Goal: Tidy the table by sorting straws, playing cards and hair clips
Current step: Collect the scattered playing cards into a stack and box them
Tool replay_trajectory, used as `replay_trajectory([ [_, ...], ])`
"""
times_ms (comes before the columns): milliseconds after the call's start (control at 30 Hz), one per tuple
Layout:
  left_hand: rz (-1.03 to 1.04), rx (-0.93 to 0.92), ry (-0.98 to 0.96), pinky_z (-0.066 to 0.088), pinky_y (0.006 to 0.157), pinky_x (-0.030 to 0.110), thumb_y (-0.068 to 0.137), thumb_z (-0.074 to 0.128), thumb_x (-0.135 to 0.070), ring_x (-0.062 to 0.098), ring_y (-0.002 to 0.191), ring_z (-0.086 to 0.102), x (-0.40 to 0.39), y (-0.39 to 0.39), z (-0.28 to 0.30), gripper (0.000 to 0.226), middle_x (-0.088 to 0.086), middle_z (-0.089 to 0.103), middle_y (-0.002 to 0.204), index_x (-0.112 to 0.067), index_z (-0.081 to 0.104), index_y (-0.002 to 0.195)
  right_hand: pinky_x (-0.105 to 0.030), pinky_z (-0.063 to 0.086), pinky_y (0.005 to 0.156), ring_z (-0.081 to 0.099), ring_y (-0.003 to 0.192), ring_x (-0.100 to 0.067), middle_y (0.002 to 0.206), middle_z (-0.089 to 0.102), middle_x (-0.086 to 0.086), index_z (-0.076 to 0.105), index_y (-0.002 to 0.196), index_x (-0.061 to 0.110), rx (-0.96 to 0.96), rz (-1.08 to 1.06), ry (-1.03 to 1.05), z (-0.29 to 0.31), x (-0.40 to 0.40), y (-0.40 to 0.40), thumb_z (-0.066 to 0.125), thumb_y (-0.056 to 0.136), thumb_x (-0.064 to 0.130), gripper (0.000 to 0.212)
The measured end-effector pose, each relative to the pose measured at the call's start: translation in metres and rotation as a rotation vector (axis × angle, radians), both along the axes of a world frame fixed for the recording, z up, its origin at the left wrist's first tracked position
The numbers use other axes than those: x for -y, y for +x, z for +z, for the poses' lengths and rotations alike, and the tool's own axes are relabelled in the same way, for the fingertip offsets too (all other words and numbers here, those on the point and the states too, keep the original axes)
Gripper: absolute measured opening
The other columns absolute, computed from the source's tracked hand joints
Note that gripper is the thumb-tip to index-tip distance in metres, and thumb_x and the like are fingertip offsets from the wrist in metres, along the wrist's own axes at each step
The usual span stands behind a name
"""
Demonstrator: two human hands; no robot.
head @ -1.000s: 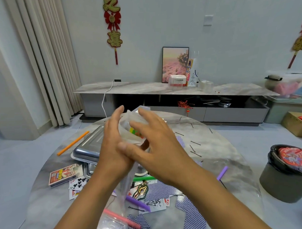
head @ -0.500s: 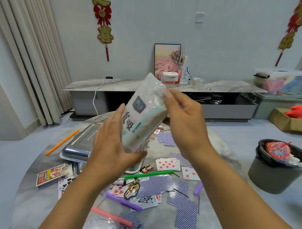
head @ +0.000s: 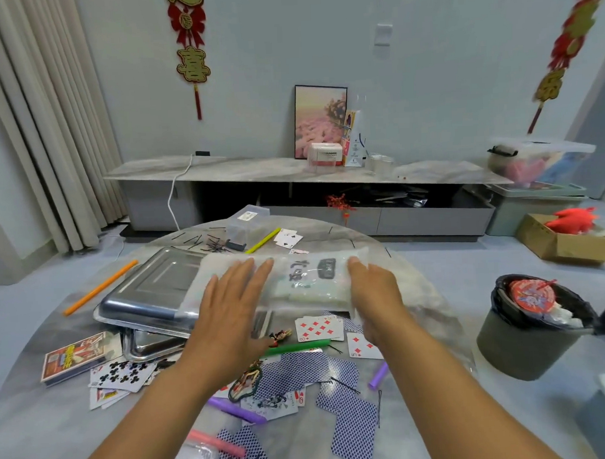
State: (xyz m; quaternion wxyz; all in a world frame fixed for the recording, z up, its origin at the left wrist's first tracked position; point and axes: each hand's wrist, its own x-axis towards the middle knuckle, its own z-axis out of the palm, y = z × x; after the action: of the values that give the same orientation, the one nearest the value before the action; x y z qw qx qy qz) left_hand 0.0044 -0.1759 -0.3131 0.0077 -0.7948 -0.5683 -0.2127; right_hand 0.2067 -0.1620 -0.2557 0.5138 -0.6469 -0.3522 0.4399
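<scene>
A clear plastic bag (head: pixel 309 277) with printed text lies sideways over the steel tray (head: pixel 149 289). My left hand (head: pixel 228 307) presses flat on its left half with straight fingers. My right hand (head: pixel 375 295) grips its right end. Playing cards lie scattered: face-down blue ones (head: pixel 352 423), a diamonds card (head: pixel 318 328), clubs cards (head: pixel 124 373). Straws lie around them: orange (head: pixel 101 288), green (head: pixel 298 347), purple (head: pixel 237 410), pink (head: pixel 216 441), yellow-green (head: pixel 262 241). An ornate hair clip (head: pixel 246 382) lies near my left forearm. Black hairpins (head: pixel 212 246) lie at the back.
A card box (head: pixel 72 357) sits at the table's left edge and a small clear box (head: pixel 247 224) at the back. A second zip bag (head: pixel 199 456) lies at the near edge. A lined bin (head: pixel 531 327) stands on the floor to the right.
The bag, held upright in front of me half a second ago, has come down and turned sideways over the tray. My left hand has flattened onto it.
</scene>
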Motion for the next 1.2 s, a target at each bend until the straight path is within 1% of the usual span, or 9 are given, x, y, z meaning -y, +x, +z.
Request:
replay_trajectory([
  [133, 0.034, 0.058, -0.109, -0.012, 0.114, 0.029, 0.085, 0.063, -0.053, 0.012, 0.148, -0.010, 0.004, 0.001, -0.010, 0.102, -0.010, -0.006, 0.161, -0.036, -0.013, 0.151, -0.053, 0.057, 0.070, 0.065, 0.082, -0.036, 0.103, 0.062, -0.018, 0.053, 0.094, 0.010, -0.469, -0.274, -0.011, -0.032, -0.030, 0.029, 0.044, 0.100, 0.020, 0.015],
  [267, 0.071, 0.059, -0.235, 0.006, 0.119, 0.035, 0.086, 0.062, -0.052, 0.015, 0.148, 0.005, 0.004, -0.006, -0.020, 0.090, -0.010, 0.009, 0.159, -0.037, 0.004, 0.153, -0.040, 0.054, 0.051, 0.064, 0.084, -0.037, 0.121, 0.059, -0.019, 0.053, 0.120, 0.009, -0.763, -0.489, 0.055, -0.049, -0.047, 0.057, 0.039, 0.102, 0.016, 0.024],
  [467, 0.049, -0.040, -0.377, 0.016, 0.117, 0.031, 0.087, 0.061, -0.051, 0.013, 0.143, 0.019, 0.008, -0.009, -0.023, 0.081, -0.012, 0.021, 0.155, -0.033, 0.016, 0.152, -0.029, 0.038, 0.081, 0.051, 0.126, -0.032, 0.143, 0.049, -0.014, 0.042, 0.144, 0.005, -0.485, -0.734, -0.026, -0.066, -0.042, 0.072, 0.034, 0.106, 0.028, 0.045],
  [700, -0.011, -0.071, -0.525, 0.013, 0.119, 0.035, 0.087, 0.065, -0.044, 0.014, 0.147, 0.012, 0.015, -0.004, -0.022, 0.083, -0.011, 0.015, 0.160, -0.033, 0.015, 0.153, -0.047, 0.050, 0.095, 0.060, 0.111, -0.031, 0.120, 0.060, -0.004, 0.054, 0.127, 0.011, -0.687, -0.602, -0.105, -0.091, -0.050, 0.073, 0.044, 0.101, 0.012, 0.029],
  [800, 0.005, -0.050, -0.524, 0.017, 0.120, 0.035, 0.085, 0.069, -0.041, 0.013, 0.146, 0.016, 0.015, -0.012, -0.018, 0.084, -0.011, 0.019, 0.159, -0.035, 0.019, 0.152, -0.046, 0.054, 0.081, 0.060, 0.096, -0.034, 0.107, 0.062, -0.012, 0.051, 0.115, 0.014, -0.559, -0.383, -0.191, -0.090, -0.051, 0.074, 0.041, 0.096, 0.002, 0.025],
  [933, 0.096, -0.012, -0.513, 0.026, 0.117, 0.035, 0.088, 0.066, -0.038, 0.014, 0.143, 0.026, 0.015, -0.034, -0.009, 0.076, -0.010, 0.027, 0.156, -0.035, 0.023, 0.151, -0.015, 0.032, 0.026, 0.045, 0.039, -0.022, 0.073, 0.040, -0.007, 0.052, 0.105, 0.010, -0.190, -0.306, -0.364, -0.100, -0.054, 0.082, 0.043, 0.099, 0.010, 0.011],
  [1033, 0.209, 0.065, -0.537, 0.036, 0.109, 0.033, 0.095, 0.058, -0.032, 0.017, 0.136, 0.039, 0.016, -0.052, 0.000, 0.065, -0.004, 0.031, 0.156, -0.030, 0.026, 0.151, -0.022, 0.033, 0.035, 0.050, 0.048, -0.023, 0.080, 0.052, -0.011, 0.059, 0.108, 0.003, 0.067, -0.295, -0.371, -0.109, -0.051, 0.080, 0.052, 0.089, 0.009, 0.020],
  [1100, 0.295, 0.197, -0.552, 0.047, 0.085, 0.027, 0.097, 0.053, -0.025, 0.013, 0.105, 0.057, 0.016, -0.061, 0.004, 0.058, 0.000, 0.040, 0.151, -0.027, 0.029, 0.151, -0.024, 0.032, 0.045, 0.055, 0.067, -0.028, 0.098, 0.063, -0.016, 0.062, 0.112, 0.005, 0.299, -0.241, -0.304, -0.105, -0.042, 0.066, 0.051, 0.089, 0.009, 0.025],
  [1200, 0.451, 0.432, -0.543, 0.044, 0.062, 0.027, 0.097, 0.048, -0.017, 0.020, 0.083, 0.061, 0.008, -0.074, 0.003, 0.048, 0.008, 0.057, 0.129, -0.019, 0.038, 0.144, -0.023, 0.034, 0.046, 0.055, 0.064, -0.023, 0.090, 0.066, -0.011, 0.065, 0.103, 0.004, 0.295, -0.040, -0.149, -0.093, -0.031, 0.025, 0.048, 0.095, 0.011, 0.020],
])
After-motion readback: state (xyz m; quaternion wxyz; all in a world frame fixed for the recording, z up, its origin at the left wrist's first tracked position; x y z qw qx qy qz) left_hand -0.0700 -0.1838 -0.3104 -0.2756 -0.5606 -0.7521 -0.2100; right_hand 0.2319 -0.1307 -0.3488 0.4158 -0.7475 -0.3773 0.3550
